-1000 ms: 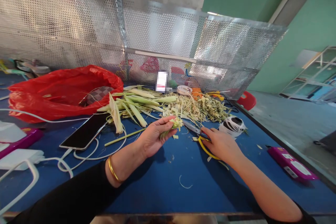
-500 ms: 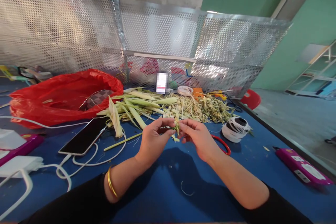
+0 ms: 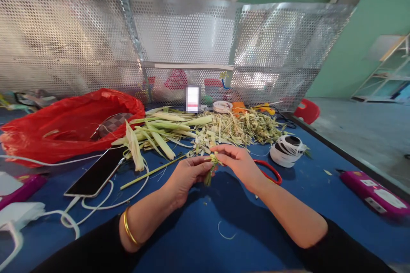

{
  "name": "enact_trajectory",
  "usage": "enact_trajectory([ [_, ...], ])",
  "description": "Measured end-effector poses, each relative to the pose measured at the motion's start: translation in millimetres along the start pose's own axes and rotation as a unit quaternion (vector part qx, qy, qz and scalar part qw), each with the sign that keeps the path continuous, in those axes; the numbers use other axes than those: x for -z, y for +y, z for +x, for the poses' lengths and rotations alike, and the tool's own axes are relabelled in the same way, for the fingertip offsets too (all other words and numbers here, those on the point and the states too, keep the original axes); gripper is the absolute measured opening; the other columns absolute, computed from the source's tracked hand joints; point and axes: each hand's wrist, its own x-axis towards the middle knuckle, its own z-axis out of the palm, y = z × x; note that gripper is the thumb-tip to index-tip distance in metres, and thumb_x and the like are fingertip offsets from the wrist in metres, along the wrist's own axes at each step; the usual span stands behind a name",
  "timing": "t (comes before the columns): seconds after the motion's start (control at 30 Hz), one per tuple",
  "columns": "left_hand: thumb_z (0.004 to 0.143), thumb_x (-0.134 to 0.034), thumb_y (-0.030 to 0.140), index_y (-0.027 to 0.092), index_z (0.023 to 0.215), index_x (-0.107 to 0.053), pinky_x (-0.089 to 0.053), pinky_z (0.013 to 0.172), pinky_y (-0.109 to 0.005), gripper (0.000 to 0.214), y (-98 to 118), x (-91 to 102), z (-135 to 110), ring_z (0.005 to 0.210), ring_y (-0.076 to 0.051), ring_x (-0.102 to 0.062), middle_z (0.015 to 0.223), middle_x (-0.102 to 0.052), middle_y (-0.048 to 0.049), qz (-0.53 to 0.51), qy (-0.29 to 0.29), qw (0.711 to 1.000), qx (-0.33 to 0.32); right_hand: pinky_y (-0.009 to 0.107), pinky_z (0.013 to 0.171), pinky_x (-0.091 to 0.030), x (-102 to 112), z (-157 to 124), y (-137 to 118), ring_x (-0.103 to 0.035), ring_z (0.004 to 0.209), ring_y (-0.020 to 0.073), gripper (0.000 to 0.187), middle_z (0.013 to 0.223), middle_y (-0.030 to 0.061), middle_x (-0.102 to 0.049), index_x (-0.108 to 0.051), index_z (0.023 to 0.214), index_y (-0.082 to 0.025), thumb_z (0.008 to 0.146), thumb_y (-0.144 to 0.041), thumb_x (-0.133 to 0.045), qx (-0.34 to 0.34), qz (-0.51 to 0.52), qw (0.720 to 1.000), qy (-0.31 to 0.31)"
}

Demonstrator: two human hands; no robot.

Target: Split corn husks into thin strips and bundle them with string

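Between thumb and fingers, my left hand [image 3: 184, 179] pinches a small yellow-green bundle of plant pieces [image 3: 209, 177], its green ends hanging down. My right hand [image 3: 240, 164] meets it from the other side, thumb and fingers closed on the pale upper part. Just beyond my hands lie pale plant scraps [image 3: 203, 141]. Behind these are a heap of dried plant bits [image 3: 259, 126] and several long corn husks [image 3: 162, 136]. Right of my right hand lies a red loop-shaped handle [image 3: 273, 175], partly hidden by my wrist. A spool of white string [image 3: 286, 152] stands farther right.
A red plastic bag [image 3: 60, 126] lies at left, near a black phone [image 3: 96, 175] with a white cable [image 3: 105, 207]. A purple box-like device [image 3: 373, 192] is at the right edge. A perforated metal screen [image 3: 185, 30] borders the back of the blue table [image 3: 256, 239].
My hands have turned the bundle so its green ends now point down, my left hand a little lower. The camera view has shifted slightly.
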Motion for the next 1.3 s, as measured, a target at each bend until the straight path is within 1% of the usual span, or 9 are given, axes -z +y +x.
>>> enact_trajectory([
  [0.1,0.066,-0.078,0.025,0.015,0.082,-0.071,-0.05,0.064,-0.019,0.02,-0.3,-0.2,0.8,0.064,-0.01,-0.065,0.075,-0.071,-0.0026,-0.027,0.035,0.999,-0.015,0.027,0.063,-0.043,-1.3,1.2,3.0,-0.055,0.068,0.014,0.026,0.073,0.0006,-0.062,-0.067,0.091,-0.017,0.077,-0.038,-0.062,-0.02,-0.003,0.999,0.038],
  [0.17,0.066,-0.077,0.024,0.015,0.082,-0.069,-0.048,0.062,-0.018,0.02,0.4,0.4,0.7,0.063,-0.01,-0.065,0.073,-0.07,-0.0016,-0.032,0.043,0.998,-0.017,0.027,0.063,-0.043,-1.5,1.1,4.7,-0.057,0.067,0.0146,0.024,0.072,0.0013,-0.064,-0.067,0.083,-0.016,0.075,-0.039,-0.063,-0.016,-0.032,0.999,0.035],
  [0.3,0.065,-0.078,0.027,0.016,0.083,-0.067,-0.048,0.061,-0.018,0.024,2.1,0.3,-0.7,0.066,-0.012,-0.068,0.074,-0.07,-0.0012,-0.021,0.027,0.999,-0.012,0.026,0.06,-0.041,-1.7,-1.5,7.3,-0.054,0.061,0.0139,0.017,0.066,-0.0002,-0.062,-0.066,0.074,-0.017,0.077,-0.033,-0.064,0.059,-0.145,0.987,0.033],
  [0.43,0.06,-0.081,0.032,0.015,0.08,-0.065,-0.048,0.061,-0.021,0.03,2.3,-2.7,-1.5,0.063,-0.012,-0.066,0.073,-0.069,-0.0019,0.007,0.043,0.999,-0.009,0.026,0.066,-0.043,-2.8,-4.2,10.0,-0.058,0.072,0.0156,0.012,0.076,0.0015,-0.065,-0.068,0.077,-0.019,0.082,-0.026,-0.059,0.146,-0.228,0.963,0.024],
  [0.53,0.057,-0.083,0.03,0.015,0.077,-0.064,-0.048,0.061,-0.021,0.031,0.6,-5.0,-0.9,0.062,-0.012,-0.065,0.07,-0.067,-0.0009,0.015,0.068,0.997,-0.022,0.027,0.069,-0.043,-4.5,-5.3,11.5,-0.059,0.075,0.0162,0.011,0.078,0.0021,-0.066,-0.066,0.079,-0.02,0.084,-0.021,-0.056,0.172,-0.262,0.949,0.021],
  [0.7,0.057,-0.082,0.03,0.015,0.075,-0.065,-0.048,0.062,-0.021,0.029,-1.3,-5.6,0.6,0.065,-0.012,-0.065,0.071,-0.068,-0.002,0.014,0.064,0.997,-0.039,0.026,0.066,-0.041,-8.0,-8.5,10.9,-0.057,0.072,0.0166,0.015,0.075,0.0033,-0.062,-0.059,0.073,-0.019,0.084,-0.014,-0.05,0.194,-0.322,0.926,0.038],
  [1.03,0.06,-0.08,0.024,0.013,0.074,-0.064,-0.048,0.063,-0.022,0.023,-3.9,-2.3,6.0,0.058,-0.011,-0.063,0.066,-0.067,-0.0014,-0.005,0.062,0.998,-0.025,0.024,0.059,-0.037,-10.3,-7.9,8.5,-0.052,0.063,0.0149,0.017,0.067,0.0008,-0.059,-0.055,0.067,-0.019,0.083,-0.015,-0.051,0.147,-0.326,0.933,0.045],
  [1.23,0.065,-0.077,0.037,0.015,0.076,-0.068,-0.048,0.065,-0.021,0.026,3.2,5.4,4.0,0.072,-0.015,-0.066,0.071,-0.069,-0.0048,0.017,0.001,1.0,-0.011,0.026,0.067,-0.04,-5.8,-9.1,8.5,-0.055,0.073,0.0167,0.016,0.077,0.0037,-0.06,-0.057,0.074,-0.019,0.086,-0.015,-0.047,0.206,-0.34,0.917,0.039],
  [1.3,0.067,-0.075,0.041,0.015,0.08,-0.07,-0.048,0.067,-0.022,0.03,4.6,6.7,4.1,0.073,-0.016,-0.066,0.072,-0.07,-0.0063,0.031,-0.003,0.999,-0.013,0.025,0.067,-0.04,-4.3,-9.4,7.7,-0.054,0.072,0.0165,0.016,0.076,0.0035,-0.059,-0.058,0.075,-0.019,0.086,-0.015,-0.047,0.21,-0.341,0.916,0.031],
])
